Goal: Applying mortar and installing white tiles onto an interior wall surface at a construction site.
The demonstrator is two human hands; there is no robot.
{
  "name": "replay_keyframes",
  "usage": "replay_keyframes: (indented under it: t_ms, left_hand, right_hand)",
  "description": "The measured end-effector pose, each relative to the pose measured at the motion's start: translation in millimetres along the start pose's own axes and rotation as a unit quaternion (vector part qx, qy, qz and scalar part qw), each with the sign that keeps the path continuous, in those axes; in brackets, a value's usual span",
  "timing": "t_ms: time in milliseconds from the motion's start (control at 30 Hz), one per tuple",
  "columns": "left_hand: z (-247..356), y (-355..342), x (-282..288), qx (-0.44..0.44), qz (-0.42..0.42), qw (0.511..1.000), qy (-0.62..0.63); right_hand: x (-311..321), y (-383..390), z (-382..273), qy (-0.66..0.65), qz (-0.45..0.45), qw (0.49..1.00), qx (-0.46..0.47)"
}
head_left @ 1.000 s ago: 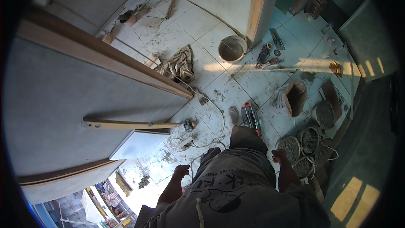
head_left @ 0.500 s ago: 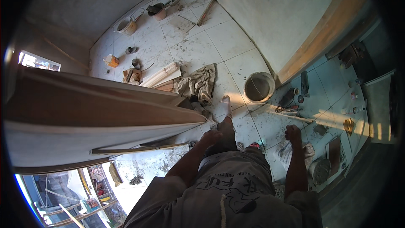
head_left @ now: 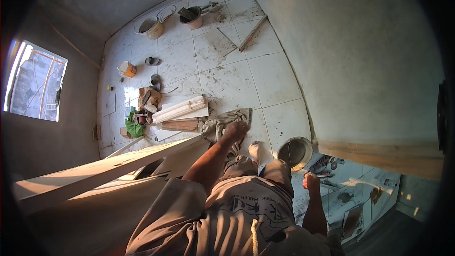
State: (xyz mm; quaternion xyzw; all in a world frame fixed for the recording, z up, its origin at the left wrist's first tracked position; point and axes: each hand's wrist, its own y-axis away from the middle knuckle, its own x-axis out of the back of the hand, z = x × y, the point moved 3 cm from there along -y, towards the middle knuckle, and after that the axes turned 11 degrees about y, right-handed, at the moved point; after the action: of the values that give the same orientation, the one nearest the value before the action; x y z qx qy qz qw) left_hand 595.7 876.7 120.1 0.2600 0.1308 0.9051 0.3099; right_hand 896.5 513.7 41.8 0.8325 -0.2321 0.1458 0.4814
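My left hand is loosely curled, seemingly empty, above a crumpled beige cloth on the tiles. My right hand is closed, with nothing visible in it, at my side just below a grey bucket in the view. My sock-clad foot is on the floor between the cloth and the bucket. Pale boards or strips lie beside the cloth, near reddish-brown planks.
Wooden frame edges the lower left; wall rises right. Farther off stand buckets, a yellow pail, a green bag and long pieces on the floor. A window is at left; tools lie lower right.
I have stepped forward and turned into the room. More of its floor and the window show; the bucket now sits lower, beside my legs. Both hands stay closed, the left swung forward.
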Motion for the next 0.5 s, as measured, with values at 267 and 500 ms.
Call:
replay_keyframes:
  t_ms: [267,500]
  left_hand:
    - [-55,-21,88,0.138,0.042,0.988,-0.049]
    - [-201,59,112,0.416,0.071,0.906,-0.003]
  right_hand:
    - [-3,-115,-122,0.105,-0.023,0.994,-0.008]
    - [-21,-199,-239,0.163,-0.145,0.974,-0.058]
